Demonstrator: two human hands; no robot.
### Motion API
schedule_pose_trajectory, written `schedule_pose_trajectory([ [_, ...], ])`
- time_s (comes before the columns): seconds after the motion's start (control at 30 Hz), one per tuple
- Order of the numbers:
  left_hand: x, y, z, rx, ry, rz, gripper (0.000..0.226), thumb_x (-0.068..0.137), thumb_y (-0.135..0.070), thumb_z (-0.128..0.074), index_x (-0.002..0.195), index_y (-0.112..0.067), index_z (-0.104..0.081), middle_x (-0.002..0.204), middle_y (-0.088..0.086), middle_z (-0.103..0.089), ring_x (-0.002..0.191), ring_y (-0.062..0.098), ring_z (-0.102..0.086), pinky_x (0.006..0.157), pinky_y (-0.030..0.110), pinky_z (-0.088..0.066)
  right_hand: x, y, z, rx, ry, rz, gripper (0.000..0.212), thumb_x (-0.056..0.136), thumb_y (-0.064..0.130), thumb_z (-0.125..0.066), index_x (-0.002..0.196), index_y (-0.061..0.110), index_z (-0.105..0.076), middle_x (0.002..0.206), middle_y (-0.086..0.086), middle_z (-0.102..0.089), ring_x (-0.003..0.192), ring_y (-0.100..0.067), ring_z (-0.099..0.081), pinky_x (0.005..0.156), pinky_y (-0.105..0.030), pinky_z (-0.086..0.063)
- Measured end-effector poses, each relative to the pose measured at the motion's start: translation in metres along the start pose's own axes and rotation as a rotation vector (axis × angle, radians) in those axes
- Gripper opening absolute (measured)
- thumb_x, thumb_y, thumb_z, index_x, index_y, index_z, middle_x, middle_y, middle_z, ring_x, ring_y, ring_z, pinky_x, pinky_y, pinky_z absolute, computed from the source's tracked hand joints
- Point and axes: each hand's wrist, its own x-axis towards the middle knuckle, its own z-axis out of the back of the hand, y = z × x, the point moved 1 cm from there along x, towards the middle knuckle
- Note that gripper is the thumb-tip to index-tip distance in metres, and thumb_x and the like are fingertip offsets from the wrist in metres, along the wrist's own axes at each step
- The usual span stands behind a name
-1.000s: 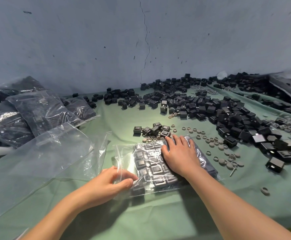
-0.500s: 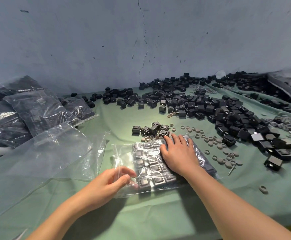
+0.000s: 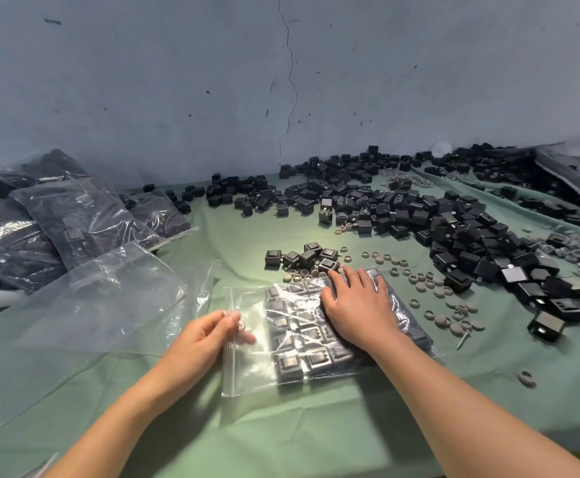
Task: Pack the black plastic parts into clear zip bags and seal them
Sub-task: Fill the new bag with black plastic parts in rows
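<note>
Lower centre of the frame: left hand (image 3: 198, 343) pinched the zip strip of the clear zip bag (image 3: 247, 370), while right hand (image 3: 357, 308) lay flat on it with fingers straight.

The bag held rows of black plastic parts (image 3: 302, 343) and lay on a green cloth (image 3: 281, 429). Loose parts (image 3: 454, 222) and grey rings (image 3: 433, 288) spread right, filled bags (image 3: 74, 219) upper left, and empty bags (image 3: 74, 312) beside them. A cracked blue-grey wall (image 3: 178, 81) stood behind. Pale marks on the parts were too small to read.
</note>
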Motion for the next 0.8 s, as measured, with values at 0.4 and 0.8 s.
schedule_pose_trajectory([
  [0.4,0.01,0.027,0.004,-0.064,-0.477,-0.009,0.031,0.098,-0.017,-0.052,0.068,-0.008,-0.055,0.057,-0.006,-0.057,0.053,0.009,-0.048,0.045,0.021,-0.045,0.002,-0.006,0.002,0.298,-0.089,-0.008,0.053,0.104,0.049,-0.034,0.154,0.031,-0.035,0.158,0.002,-0.038,0.143,-0.017,-0.037,0.121,-0.047,-0.009],
  [0.8,0.008,0.023,0.001,0.095,-0.517,-0.006,0.032,0.097,-0.024,-0.054,0.068,-0.011,-0.057,0.059,0.0,-0.06,0.05,0.015,-0.052,0.057,0.033,-0.045,-0.005,0.049,0.024,0.25,-0.094,0.146,0.053,0.104,0.039,-0.036,0.156,0.03,-0.028,0.162,0.006,-0.029,0.152,-0.017,-0.019,0.125,-0.052,-0.01],
])
